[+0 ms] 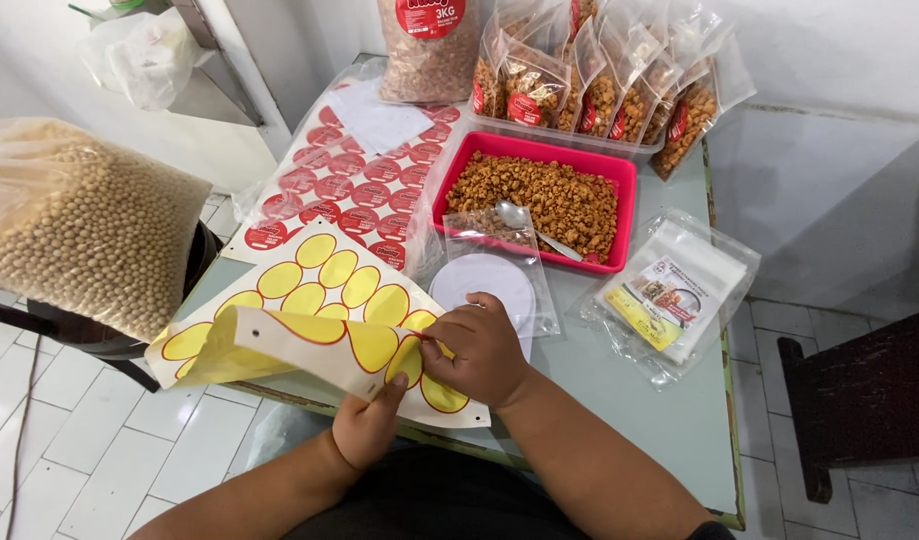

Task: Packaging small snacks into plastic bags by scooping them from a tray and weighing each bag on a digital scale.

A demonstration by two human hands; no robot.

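Bright, even daylight, soft shadows, mild glare on plastic bags, sharp focus, slight wide-angle bending at the edges

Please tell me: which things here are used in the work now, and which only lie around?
In use:
- left hand
- right hand
- yellow sticker sheet

Lying about:
- red sticker sheets
- pink tray of snack, spoon
- filled pouches
- bag of beans

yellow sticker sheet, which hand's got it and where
Both hands hold the yellow sticker sheet at its near, folded-over edge: the left hand pinches it from below, the right hand grips a yellow sticker there.
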